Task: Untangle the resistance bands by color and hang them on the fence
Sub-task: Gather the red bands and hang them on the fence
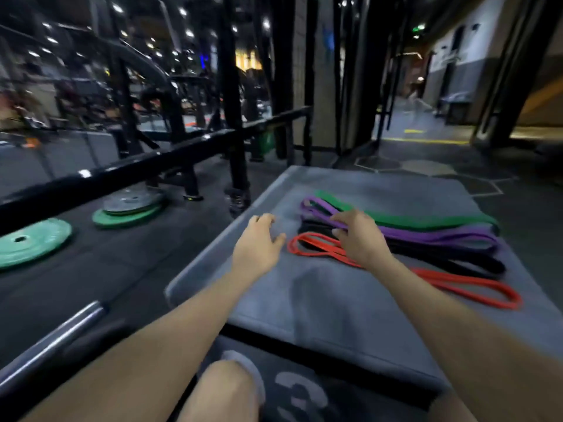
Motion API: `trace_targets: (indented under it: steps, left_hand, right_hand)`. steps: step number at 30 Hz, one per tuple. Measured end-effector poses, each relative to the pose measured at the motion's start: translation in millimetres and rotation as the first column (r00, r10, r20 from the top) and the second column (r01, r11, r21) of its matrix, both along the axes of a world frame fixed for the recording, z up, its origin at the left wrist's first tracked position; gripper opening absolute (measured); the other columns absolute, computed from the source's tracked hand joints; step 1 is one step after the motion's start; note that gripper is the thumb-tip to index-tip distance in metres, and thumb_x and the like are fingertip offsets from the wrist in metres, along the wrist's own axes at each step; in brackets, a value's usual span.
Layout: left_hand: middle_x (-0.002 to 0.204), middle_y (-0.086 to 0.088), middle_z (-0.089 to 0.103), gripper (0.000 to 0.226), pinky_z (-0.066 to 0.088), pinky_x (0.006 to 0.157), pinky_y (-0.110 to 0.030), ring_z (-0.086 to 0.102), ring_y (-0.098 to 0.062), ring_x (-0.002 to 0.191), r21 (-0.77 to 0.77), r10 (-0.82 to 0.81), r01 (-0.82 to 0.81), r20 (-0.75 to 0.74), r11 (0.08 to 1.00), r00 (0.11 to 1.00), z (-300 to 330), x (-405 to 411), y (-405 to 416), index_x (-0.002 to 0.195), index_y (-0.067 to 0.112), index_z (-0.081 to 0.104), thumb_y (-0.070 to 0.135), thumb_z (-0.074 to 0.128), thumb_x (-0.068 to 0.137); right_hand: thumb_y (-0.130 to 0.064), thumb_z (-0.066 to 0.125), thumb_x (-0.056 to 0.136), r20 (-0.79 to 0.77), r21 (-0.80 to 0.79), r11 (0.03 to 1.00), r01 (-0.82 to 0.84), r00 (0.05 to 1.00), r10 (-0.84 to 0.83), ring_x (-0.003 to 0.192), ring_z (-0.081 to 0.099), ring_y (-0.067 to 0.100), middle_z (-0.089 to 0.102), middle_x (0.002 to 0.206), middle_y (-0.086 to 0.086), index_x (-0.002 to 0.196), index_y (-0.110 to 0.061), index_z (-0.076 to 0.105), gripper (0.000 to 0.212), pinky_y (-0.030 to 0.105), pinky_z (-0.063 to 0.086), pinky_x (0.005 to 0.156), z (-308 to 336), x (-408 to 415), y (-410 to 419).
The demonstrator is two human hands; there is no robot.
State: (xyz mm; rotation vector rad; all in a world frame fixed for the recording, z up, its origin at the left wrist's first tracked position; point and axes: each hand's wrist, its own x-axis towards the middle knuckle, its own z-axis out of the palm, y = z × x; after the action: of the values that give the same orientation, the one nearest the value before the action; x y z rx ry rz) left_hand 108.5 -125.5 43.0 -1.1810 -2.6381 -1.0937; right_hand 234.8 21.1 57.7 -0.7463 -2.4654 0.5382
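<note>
Here, right hand (359, 236) pinches the purple band (432, 236) among green (426, 219), black (451, 257), red (463, 284) bands; left hand (259, 242), at 9 o'clock, spread over grey worktop (320, 300).

Matt grey pad (320, 300); rubbery matt bands (426, 236); glossy black rail (146, 162); shiny metal bar (61, 333).

A gym is shown. Green weight plates (32, 242) and a stack of grey and green plates (129, 207) are laid on dark rubber flooring (100, 269). A steel barbell (58, 333) is seen at the lower left, black rack uprights (230, 95) are ranged behind a black rail (122, 172), and a grey padded box (335, 300) is numbered on its side.
</note>
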Motion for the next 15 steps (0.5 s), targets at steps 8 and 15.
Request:
trace_targets:
  steps: [8,15]
  left_hand:
    - [0.120,-0.013,0.053,0.037,0.038,0.098,-0.032,0.052,-0.026,0.114,0.015,-0.007,0.005,0.119,1.000,0.993,-62,-5,84,0.124,0.011,0.054,0.017,0.058,0.087]
    - [0.137,0.000,0.046,0.049,0.035,0.103,-0.028,0.045,-0.020,0.125,-0.018,-0.239,0.238,-0.128,0.971,0.963,-92,2,126,0.131,0.015,0.050,0.007,0.061,0.083]
  right_hand:
    - [-0.013,0.063,0.085,0.099,-0.140,0.967,0.211,0.975,-0.198,0.121,0.049,0.029,0.055,0.127,0.015,0.122,-0.006,0.059,0.038,0.035,0.040,0.099,-72,23,74]
    - [-0.019,0.063,0.086,0.189,-0.087,0.965,0.246,0.955,-0.227,0.123,0.046,0.030,0.054,0.130,0.009,0.124,-0.006,0.057,0.041,0.036,0.036,0.100,-111,31,99]
